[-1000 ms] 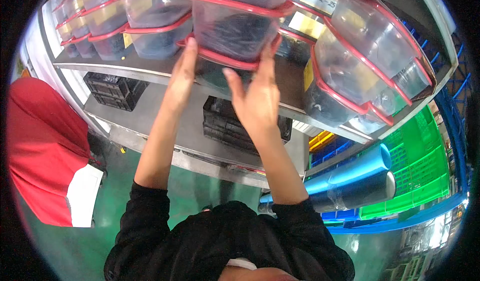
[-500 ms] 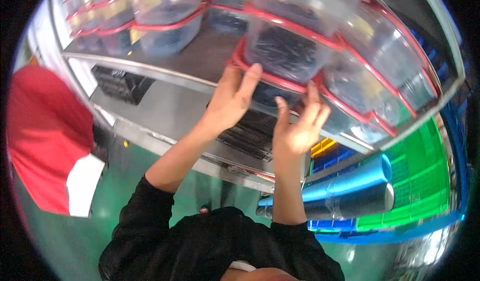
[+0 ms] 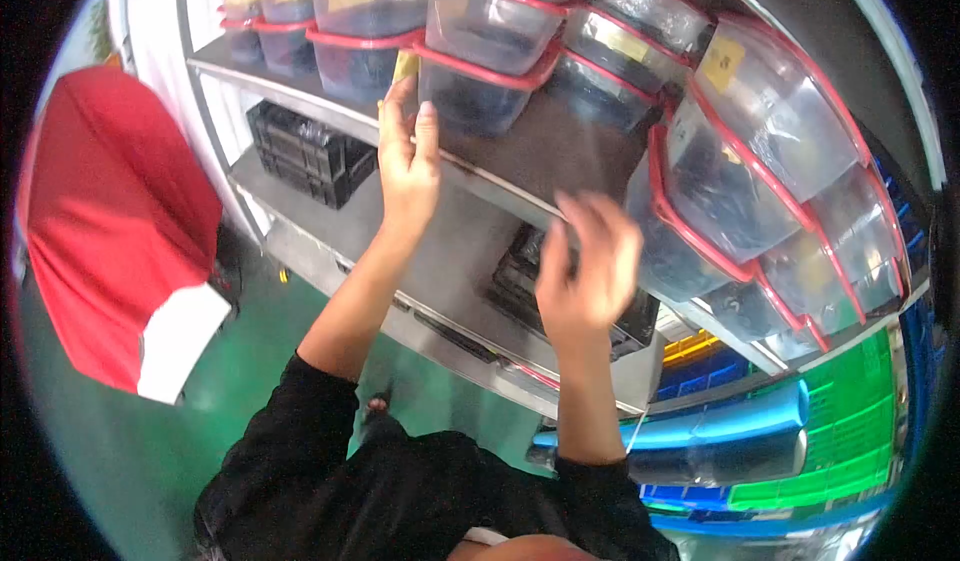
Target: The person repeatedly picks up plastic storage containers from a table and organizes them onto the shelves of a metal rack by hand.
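Note:
A stack of clear plastic bins with red rims stands on the dark upper shelf, its lower bin (image 3: pixel 475 96) close against the neighbouring stack on the left. My left hand (image 3: pixel 408 176) is raised at that bin's front left corner, fingers stretched upward and not wrapped round anything. Whether its fingertips touch the bin or the yellow label (image 3: pixel 404 65) there, I cannot tell. My right hand (image 3: pixel 590 276), blurred, hangs in front of the shelf edge, away from the bins. Its fingers are apart and it holds nothing.
More red-rimmed bins (image 3: pixel 745 186) are stacked at the right. Black crates (image 3: pixel 310 151) sit on the lower shelf (image 3: pixel 440 251). Blue and black rolls (image 3: pixel 715 426) and green crates (image 3: pixel 850 401) stand at lower right. A red cover (image 3: pixel 125 221) drapes something on the left.
The stack between my hands has shifted left along the shelf, against the left-hand bins, with a gap now on its right. My right hand has come off it. The view has turned.

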Demonstrator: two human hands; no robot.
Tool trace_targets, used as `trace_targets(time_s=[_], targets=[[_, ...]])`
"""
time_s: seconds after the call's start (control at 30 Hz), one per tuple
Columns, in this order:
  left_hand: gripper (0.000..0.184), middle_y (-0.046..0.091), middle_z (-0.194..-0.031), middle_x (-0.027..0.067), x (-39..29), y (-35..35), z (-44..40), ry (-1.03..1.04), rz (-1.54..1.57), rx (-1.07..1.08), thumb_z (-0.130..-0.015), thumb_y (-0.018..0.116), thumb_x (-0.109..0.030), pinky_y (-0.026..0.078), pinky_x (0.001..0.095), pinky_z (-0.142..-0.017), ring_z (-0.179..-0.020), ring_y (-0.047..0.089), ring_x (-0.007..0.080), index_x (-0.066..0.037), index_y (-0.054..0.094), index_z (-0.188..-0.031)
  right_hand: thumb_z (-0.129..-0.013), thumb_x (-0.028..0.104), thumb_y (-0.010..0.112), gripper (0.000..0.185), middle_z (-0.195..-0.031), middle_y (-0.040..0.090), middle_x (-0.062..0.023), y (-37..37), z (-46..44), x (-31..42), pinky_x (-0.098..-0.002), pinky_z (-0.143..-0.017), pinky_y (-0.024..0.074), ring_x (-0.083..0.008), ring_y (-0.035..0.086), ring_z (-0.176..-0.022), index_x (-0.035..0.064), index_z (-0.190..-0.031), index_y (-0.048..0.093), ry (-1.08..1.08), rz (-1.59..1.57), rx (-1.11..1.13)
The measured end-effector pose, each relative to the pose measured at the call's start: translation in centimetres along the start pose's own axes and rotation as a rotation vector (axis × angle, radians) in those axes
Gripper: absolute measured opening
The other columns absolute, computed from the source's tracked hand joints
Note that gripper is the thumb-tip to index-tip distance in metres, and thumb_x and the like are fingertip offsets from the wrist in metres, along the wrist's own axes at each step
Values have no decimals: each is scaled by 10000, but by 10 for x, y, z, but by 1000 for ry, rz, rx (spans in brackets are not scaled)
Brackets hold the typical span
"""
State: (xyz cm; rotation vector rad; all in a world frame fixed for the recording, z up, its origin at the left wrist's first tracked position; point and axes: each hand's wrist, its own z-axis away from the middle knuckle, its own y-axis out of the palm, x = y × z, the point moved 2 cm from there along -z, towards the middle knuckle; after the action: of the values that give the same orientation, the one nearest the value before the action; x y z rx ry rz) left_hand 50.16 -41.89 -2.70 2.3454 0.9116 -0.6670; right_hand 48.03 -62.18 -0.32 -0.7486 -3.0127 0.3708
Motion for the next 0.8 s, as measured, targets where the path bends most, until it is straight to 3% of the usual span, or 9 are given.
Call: trace_targets(time_s=[0.07, 0.17, 0.23, 0.37, 0.57, 0.67, 0.7, 0.77, 0.8], targets=[[437, 455, -1254, 200, 16, -14, -21, -38, -129, 109, -939, 435, -250, 311, 340, -995, -1186, 420, 275, 44, 397, -1261, -744, 109, 661, 323, -1040, 528, -126, 56, -35, 7, -394, -735, 483, -318, 566, -861, 75, -1051, 566, 102, -7, 54], [468, 444, -1282, 220, 29, -19, -46, -144, -20, 233, -944, 414, -291, 295, 342, -1008, -1210, 414, 289, 46, 401, -1269, -748, 153, 666, 276, -1049, 495, -106, 113, -64, 2, -405, -686, 503, -318, 572, -885, 82, -998, 573, 288, 74, 209], [557, 456, -1274, 230, 46, -19, -61, -240, -40, 315, -930, 391, -418, 300, 337, -999, -1215, 416, 293, 25, 417, -1266, -724, 212, 696, 269, -951, 510, -89, 128, -72, -5, -409, -623, 492, -312, 587, -793, 83, -925, 572, 242, 152, 128], [636, 524, -1178, 231, 41, -17, -71, -277, -53, 490, -889, 393, -537, 329, 354, -965, -1150, 467, 321, 4, 458, -1216, -695, 254, 716, 254, -822, 556, -60, 125, -73, -6, -391, -568, 479, -291, 600, -699, 87, -812, 566, 268, 264, 144], [625, 536, -1138, 228, 4, -6, -45, -250, -27, 542, -882, 465, -503, 378, 355, -922, -1077, 524, 301, 22, 426, -1221, -647, 237, 732, 271, -789, 548, -54, 78, -64, 3, -370, -568, 495, -264, 598, -716, 90, -783, 550, 249, 339, 100], [633, 517, -1180, 229, -7, 11, -30, -301, 81, 621, -856, 530, -491, 397, 368, -908, -1053, 541, 300, 4, 424, -1235, -683, 176, 717, 252, -907, 558, -73, 45, -56, 7, -360, -627, 492, -274, 595, -773, 96, -879, 581, 360, 359, 114], [644, 521, -1187, 212, -15, 13, -28, -246, -107, 609, -857, 511, -513, 391, 372, -913, -1045, 541, 285, -8, 423, -1247, -702, 147, 712, 270, -981, 570, -81, 33, -51, 9, -356, -649, 486, -282, 594, -805, 104, -945, 600, 359, 372, 94], [669, 514, -1207, 204, -17, 20, -26, -226, -111, 623, -855, 496, -534, 371, 371, -935, -1082, 522, 288, -13, 412, -1266, -705, 102, 707, 351, -1073, 534, -106, 9, -35, 24, -369, -765, 466, -302, 550, -928, 108, -1036, 589, 287, 437, -15], [693, 498, -1234, 205, -26, 20, -25, -382, -133, 650, -850, 489, -547, 341, 369, -966, -1132, 492, 303, -13, 398, -1282, -696, 82, 712, 421, -1083, 533, -130, -7, -22, 24, -409, -884, 399, -328, 490, -1029, 58, -1089, 561, 216, 476, -103]])
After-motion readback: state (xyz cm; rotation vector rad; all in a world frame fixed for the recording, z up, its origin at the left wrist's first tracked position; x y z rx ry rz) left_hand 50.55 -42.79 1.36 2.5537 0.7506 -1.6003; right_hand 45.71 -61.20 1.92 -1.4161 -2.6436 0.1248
